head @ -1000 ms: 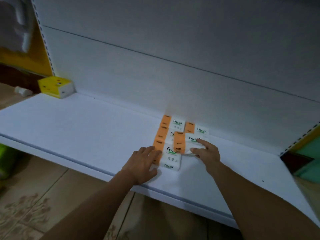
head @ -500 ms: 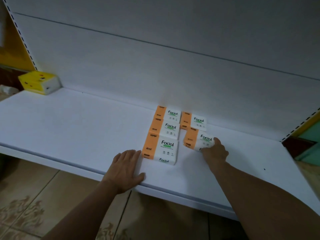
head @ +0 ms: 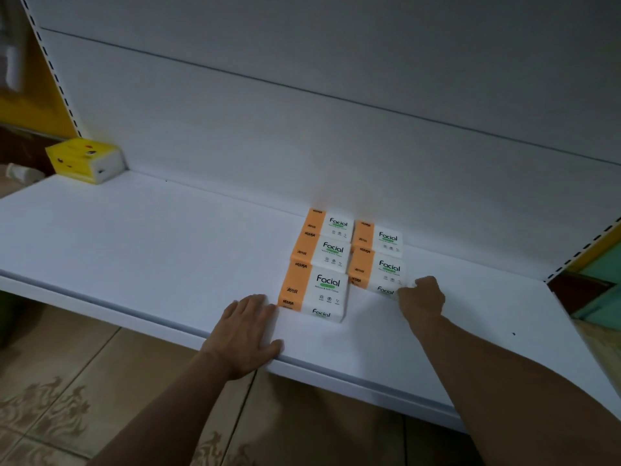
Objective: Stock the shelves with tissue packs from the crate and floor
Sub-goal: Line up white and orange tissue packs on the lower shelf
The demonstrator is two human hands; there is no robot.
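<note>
While the left hand (head: 248, 331) lies flat and released on the shelf (head: 151, 237), fingertips just beside the near left corner of the front pack (head: 316, 290), I log the layout from my remote station.

Layout, all relative to the front pack:
- Directly behind it: middle pack (head: 324, 253), then rear pack (head: 331, 223), one touching column that ends at the back panel (head: 302, 146).
- To its right and a little behind: right-column pack (head: 379, 272), with the corner pack (head: 381, 238) behind that.
- Far to its left and well behind: yellow pack (head: 85, 159), alone.
- Crate and floor stock: not in view.

The right hand (head: 421, 299) is curled at the near right corner of the right-column pack. I cannot tell whether it pinches the wrap or only nudges it.

Judged step: squaring the right-column pack into its row.

Notes for doing it well:
- Push on the near face with broad contact, not one corner; a corner push would likely swing the pack askew.
- The wrap looks soft, so light pressure is better than a hard pinch, which could crease it.
- Seat it against the corner pack behind and close the narrow seam toward the left column.
- Brace the front pack with the left hand so that column does not slide.
- The open slot right of the front pack looks like the next position to fill.
</note>
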